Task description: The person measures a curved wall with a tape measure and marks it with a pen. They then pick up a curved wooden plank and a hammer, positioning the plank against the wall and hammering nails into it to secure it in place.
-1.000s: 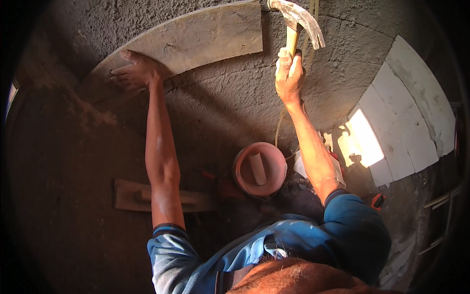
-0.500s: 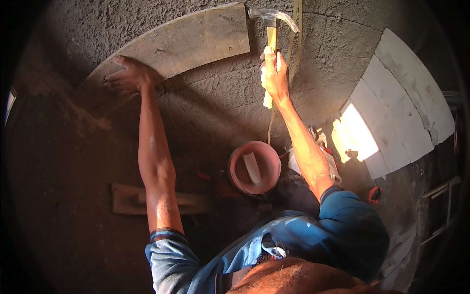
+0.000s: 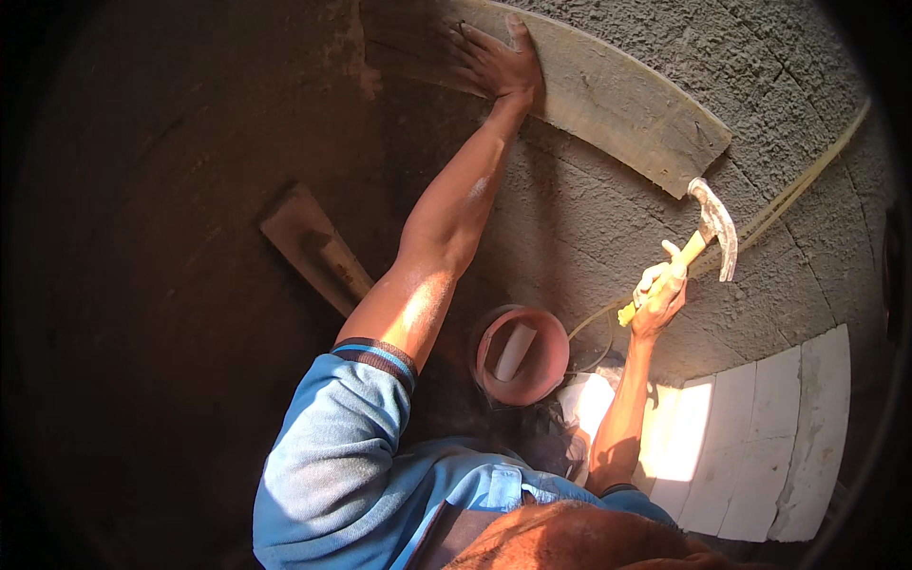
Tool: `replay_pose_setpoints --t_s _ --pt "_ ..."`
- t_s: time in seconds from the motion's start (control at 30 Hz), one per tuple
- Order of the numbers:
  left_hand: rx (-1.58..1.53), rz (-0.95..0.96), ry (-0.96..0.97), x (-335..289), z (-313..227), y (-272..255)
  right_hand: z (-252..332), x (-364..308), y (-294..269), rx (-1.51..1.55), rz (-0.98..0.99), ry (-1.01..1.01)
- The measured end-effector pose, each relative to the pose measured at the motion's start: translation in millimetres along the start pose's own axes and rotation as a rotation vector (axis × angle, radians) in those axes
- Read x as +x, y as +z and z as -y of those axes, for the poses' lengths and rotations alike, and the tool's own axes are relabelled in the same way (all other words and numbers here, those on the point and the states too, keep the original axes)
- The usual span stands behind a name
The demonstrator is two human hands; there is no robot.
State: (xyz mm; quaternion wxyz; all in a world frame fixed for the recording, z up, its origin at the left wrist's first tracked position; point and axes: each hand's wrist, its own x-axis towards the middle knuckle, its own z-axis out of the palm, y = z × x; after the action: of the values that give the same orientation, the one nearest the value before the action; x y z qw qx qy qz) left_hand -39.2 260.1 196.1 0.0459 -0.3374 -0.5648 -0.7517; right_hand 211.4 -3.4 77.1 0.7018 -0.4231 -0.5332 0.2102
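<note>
A long wooden board (image 3: 617,90) lies flat against the rough grey plastered wall. My left hand (image 3: 502,65) presses on it with the palm flat and the fingers spread, partly in shadow. In my right hand (image 3: 660,294) is a claw hammer (image 3: 711,228), gripped by its yellow handle. The metal head sits close by the board's right end; whether the two touch I cannot tell.
Below the hands stands a reddish bucket (image 3: 522,389) with a pale piece inside. A wooden float (image 3: 318,247) lies in the shade at left. White tiles (image 3: 760,418) cover the lower right wall. A pale yellow hose or cable (image 3: 798,190) runs along the plaster.
The view has swung to the left, so the board and bucket show farther right. My right hand has lowered the hammer and tilted it beside the board's end. The left hand stays on the board.
</note>
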Motion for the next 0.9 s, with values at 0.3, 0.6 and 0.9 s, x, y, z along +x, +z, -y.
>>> replay_pose_setpoints --t_s 0.3,0.6,0.9 --pt "0.064 0.084 -0.025 3 -2 0 -96 -73 103 -0.807 0.809 0.043" --pt "0.056 0.014 0.020 5 -2 0 -8 -4 196 -1.085 1.313 -0.350" --pt "0.050 0.002 0.034 4 6 15 -45 -33 78 -0.663 0.711 0.218"
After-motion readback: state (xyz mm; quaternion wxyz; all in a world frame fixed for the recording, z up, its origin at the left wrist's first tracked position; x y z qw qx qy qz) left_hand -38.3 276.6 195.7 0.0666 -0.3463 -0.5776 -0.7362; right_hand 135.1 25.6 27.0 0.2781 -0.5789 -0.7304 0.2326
